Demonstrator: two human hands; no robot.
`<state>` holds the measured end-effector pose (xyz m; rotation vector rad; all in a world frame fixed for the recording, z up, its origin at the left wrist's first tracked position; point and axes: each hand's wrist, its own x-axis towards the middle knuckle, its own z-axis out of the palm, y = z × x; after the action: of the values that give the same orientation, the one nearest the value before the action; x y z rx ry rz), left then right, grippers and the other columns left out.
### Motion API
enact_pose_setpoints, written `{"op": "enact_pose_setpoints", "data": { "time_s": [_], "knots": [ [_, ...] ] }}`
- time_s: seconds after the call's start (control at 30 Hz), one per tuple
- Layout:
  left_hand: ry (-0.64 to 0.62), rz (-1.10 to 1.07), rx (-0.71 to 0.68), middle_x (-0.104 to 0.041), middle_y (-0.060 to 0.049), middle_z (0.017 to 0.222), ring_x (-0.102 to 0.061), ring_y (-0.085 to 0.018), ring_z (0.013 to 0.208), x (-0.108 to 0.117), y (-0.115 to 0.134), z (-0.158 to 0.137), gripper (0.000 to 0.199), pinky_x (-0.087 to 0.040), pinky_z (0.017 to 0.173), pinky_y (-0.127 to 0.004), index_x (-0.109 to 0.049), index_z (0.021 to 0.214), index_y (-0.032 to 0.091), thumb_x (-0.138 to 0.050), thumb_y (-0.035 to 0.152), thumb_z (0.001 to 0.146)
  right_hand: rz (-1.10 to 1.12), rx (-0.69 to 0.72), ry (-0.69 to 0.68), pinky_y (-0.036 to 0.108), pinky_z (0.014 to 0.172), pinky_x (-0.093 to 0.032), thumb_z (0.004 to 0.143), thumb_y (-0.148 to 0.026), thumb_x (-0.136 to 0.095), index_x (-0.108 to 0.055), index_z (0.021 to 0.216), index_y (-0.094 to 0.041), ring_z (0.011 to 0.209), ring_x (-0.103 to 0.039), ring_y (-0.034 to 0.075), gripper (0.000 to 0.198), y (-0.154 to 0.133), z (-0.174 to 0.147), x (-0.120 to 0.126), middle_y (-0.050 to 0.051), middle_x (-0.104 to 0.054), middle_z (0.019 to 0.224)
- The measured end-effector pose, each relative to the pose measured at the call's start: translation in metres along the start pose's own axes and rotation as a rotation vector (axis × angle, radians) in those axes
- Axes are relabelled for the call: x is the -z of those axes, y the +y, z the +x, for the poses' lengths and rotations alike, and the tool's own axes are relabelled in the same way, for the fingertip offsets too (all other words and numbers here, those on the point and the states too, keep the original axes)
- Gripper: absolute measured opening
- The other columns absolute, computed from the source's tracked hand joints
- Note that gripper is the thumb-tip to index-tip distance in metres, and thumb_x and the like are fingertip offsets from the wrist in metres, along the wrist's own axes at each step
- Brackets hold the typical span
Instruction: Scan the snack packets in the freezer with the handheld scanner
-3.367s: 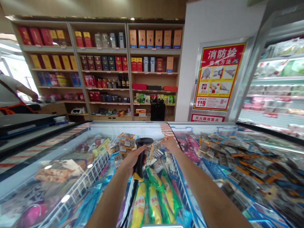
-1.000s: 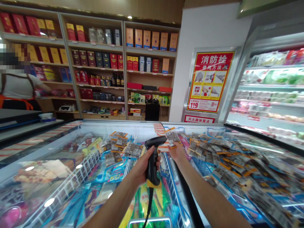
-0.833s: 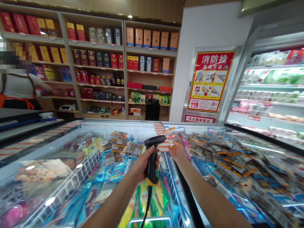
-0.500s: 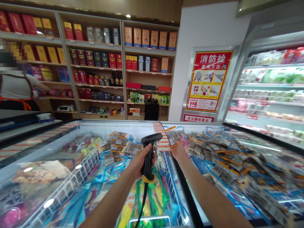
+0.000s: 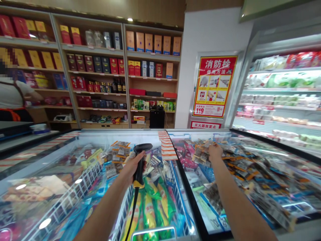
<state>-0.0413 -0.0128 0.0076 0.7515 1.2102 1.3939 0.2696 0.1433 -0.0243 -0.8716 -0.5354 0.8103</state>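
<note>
While the left hand (image 5: 132,167) wraps its grip around a black-and-yellow scanner (image 5: 139,174) over the left bay of the freezer (image 5: 100,136), the cable (image 5: 133,207) hanging toward the near edge, the right hand (image 5: 215,154) is at orange-edged packets (image 5: 240,164) near the right bay's far edge; whether its grip holds one cannot be told. Green-and-yellow packs (image 5: 149,209) fill the left bay's near right corner. Beyond the far edge stand wooden shelves (image 5: 155,84) of boxes, a red poster (image 5: 215,87) and, rightward, a lit chiller (image 5: 281,89).
</note>
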Motion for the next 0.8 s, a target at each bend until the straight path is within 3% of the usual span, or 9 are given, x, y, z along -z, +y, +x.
{"op": "enact_pose_setpoints", "data": {
  "time_s": [0.13,0.2,0.27,0.37,0.47,0.53,0.57,0.67,0.8],
  "knots": [
    [0.052,0.040,-0.023,-0.052,0.001,0.046,-0.046,-0.007,0.036,0.007,0.007,0.001,0.027,-0.035,0.035,-0.017,-0.049,0.062,0.014,-0.060,0.038,0.067,-0.193,0.181,0.129,0.033,0.080,-0.041,0.062,-0.003,-0.055,-0.052,0.077,-0.021,0.109,-0.041,0.025,0.023,-0.021,-0.005,0.001,0.007,-0.054,0.098],
    [0.067,0.037,-0.034,-0.053,0.001,0.046,-0.046,-0.007,0.036,0.010,0.011,0.000,0.026,-0.035,0.035,-0.017,-0.050,0.064,0.014,-0.061,0.038,0.066,-0.320,0.311,0.097,0.035,0.087,-0.036,0.059,-0.003,-0.055,-0.051,0.075,-0.021,0.116,-0.033,0.025,0.024,-0.026,-0.014,-0.009,0.008,-0.052,0.104],
    [0.066,0.026,-0.037,-0.052,0.002,0.046,-0.047,-0.007,0.037,0.015,0.014,-0.004,0.027,-0.036,0.035,-0.017,-0.050,0.065,0.014,-0.061,0.039,0.065,-0.414,0.398,0.009,0.038,0.093,-0.031,0.057,-0.006,-0.057,-0.052,0.074,-0.020,0.115,-0.035,0.025,0.023,-0.021,-0.033,-0.026,0.008,-0.054,0.102],
    [0.058,-0.004,-0.069,-0.053,0.002,0.048,-0.047,-0.007,0.038,0.027,0.020,-0.014,0.027,-0.037,0.037,-0.017,-0.052,0.069,0.014,-0.061,0.039,0.067,-0.450,0.432,-0.243,0.039,0.095,-0.029,0.055,-0.013,-0.062,-0.058,0.076,-0.021,0.102,-0.047,0.024,0.023,0.006,-0.083,-0.060,0.004,-0.060,0.093],
    [0.063,-0.028,-0.110,-0.054,0.001,0.049,-0.048,-0.008,0.039,0.041,0.027,-0.026,0.026,-0.038,0.037,-0.017,-0.052,0.072,0.014,-0.060,0.039,0.067,-0.593,0.540,-0.783,0.039,0.097,-0.026,0.062,-0.025,-0.061,-0.061,0.087,-0.021,0.109,-0.045,0.024,0.025,0.045,-0.147,-0.095,0.007,-0.058,0.105],
    [0.069,-0.039,-0.112,-0.053,0.001,0.048,-0.047,-0.008,0.038,0.048,0.030,-0.033,0.026,-0.037,0.036,-0.017,-0.052,0.070,0.014,-0.060,0.038,0.068,-0.722,0.523,-1.001,0.039,0.096,-0.026,0.064,-0.031,-0.062,-0.061,0.093,-0.021,0.114,-0.041,0.026,0.031,0.067,-0.181,-0.114,0.009,-0.055,0.114],
    [0.074,-0.043,-0.113,-0.053,0.001,0.048,-0.047,-0.007,0.038,0.051,0.030,-0.035,0.026,-0.037,0.036,-0.017,-0.053,0.070,0.014,-0.060,0.038,0.068,-0.797,0.481,-1.025,0.039,0.095,-0.027,0.065,-0.031,-0.061,-0.061,0.093,-0.020,0.113,-0.043,0.027,0.030,0.075,-0.193,-0.123,0.010,-0.056,0.113],
    [0.069,-0.026,-0.104,-0.054,0.000,0.049,-0.047,-0.007,0.038,0.058,0.026,-0.038,0.027,-0.037,0.036,-0.017,-0.053,0.066,0.013,-0.059,0.039,0.069,-0.931,0.312,-0.938,0.041,0.089,-0.030,0.062,-0.025,-0.063,-0.061,0.086,-0.019,0.108,-0.047,0.029,0.024,0.088,-0.208,-0.141,0.012,-0.061,0.103],
    [0.051,-0.024,-0.070,-0.054,0.000,0.047,-0.048,-0.007,0.038,0.060,0.016,-0.036,0.027,-0.038,0.037,-0.017,-0.053,0.062,0.013,-0.059,0.038,0.069,-0.917,0.183,-0.878,0.038,0.075,-0.036,0.049,-0.019,-0.070,-0.056,0.056,-0.018,0.091,-0.055,0.032,0.015,0.089,-0.197,-0.143,0.009,-0.065,0.069]
  ]
}}
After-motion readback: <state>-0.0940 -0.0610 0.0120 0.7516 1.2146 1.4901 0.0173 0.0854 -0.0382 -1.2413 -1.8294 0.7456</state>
